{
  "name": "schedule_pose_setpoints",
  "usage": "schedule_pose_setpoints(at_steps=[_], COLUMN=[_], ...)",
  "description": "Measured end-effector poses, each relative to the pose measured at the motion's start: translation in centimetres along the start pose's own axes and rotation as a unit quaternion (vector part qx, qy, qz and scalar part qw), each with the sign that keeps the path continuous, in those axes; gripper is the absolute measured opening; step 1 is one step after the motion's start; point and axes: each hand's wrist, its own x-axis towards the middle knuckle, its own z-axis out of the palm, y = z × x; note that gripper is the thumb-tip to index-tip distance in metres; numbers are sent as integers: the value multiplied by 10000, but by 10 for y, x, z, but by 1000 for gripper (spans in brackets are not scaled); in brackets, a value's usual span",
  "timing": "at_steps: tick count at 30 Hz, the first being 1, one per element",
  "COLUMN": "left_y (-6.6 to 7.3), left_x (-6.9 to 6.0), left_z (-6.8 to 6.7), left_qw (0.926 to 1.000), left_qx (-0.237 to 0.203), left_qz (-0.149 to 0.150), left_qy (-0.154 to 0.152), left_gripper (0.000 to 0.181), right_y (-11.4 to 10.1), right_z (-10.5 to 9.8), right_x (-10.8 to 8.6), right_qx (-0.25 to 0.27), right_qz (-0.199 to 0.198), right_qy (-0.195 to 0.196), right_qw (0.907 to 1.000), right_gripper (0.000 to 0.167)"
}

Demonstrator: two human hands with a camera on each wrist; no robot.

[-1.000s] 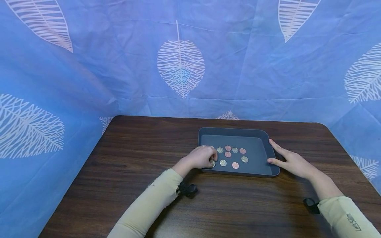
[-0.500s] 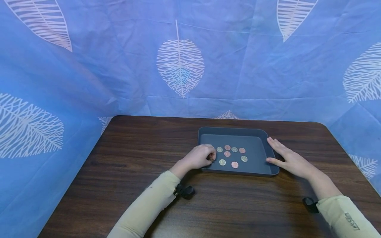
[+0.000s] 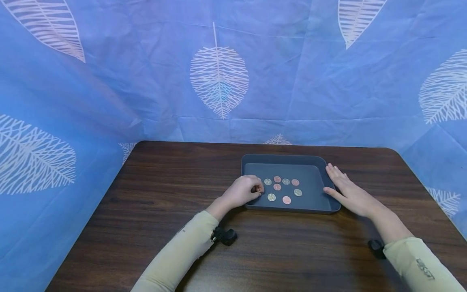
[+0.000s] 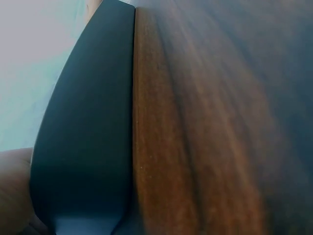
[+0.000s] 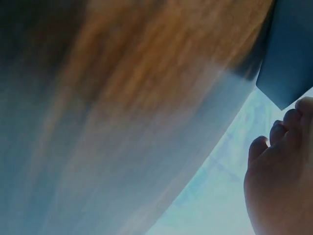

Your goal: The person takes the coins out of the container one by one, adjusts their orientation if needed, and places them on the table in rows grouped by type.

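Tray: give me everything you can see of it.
The tray is dark blue-gray, rectangular and shallow, with rounded corners, a flat bottom and raised walls; smooth and matte, plastic or coated metal, can't tell which. It lies flat on the brown table, long sides running left to right. Eight coins show on its bottom. The left hand reaches over its left wall, contact unclear; the right hand appears to touch the right rim.

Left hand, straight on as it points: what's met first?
Likely the round silvery coin just beyond the left hand, on the dark grey rectangular tray; the hand's height is unclear, so it may pass over.
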Motion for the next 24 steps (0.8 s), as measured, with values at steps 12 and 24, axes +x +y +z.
schedule_pose_setpoints(at_steps=[12, 24], left_y=[-7, -32], left_x=[-6, -25], left_z=[5, -18], left_qw=[9859, 9273], left_qx=[-1316, -2733], left_qz=[102, -495], left_qy=[1031, 2508], left_gripper=[5, 10], right_y=[-5, -7], right_z=[5, 4], right_x=[5, 4], right_qx=[30, -88], right_qz=[74, 241], right_qy=[-49, -186], right_qw=[10000, 9995], right_gripper=[83, 87])
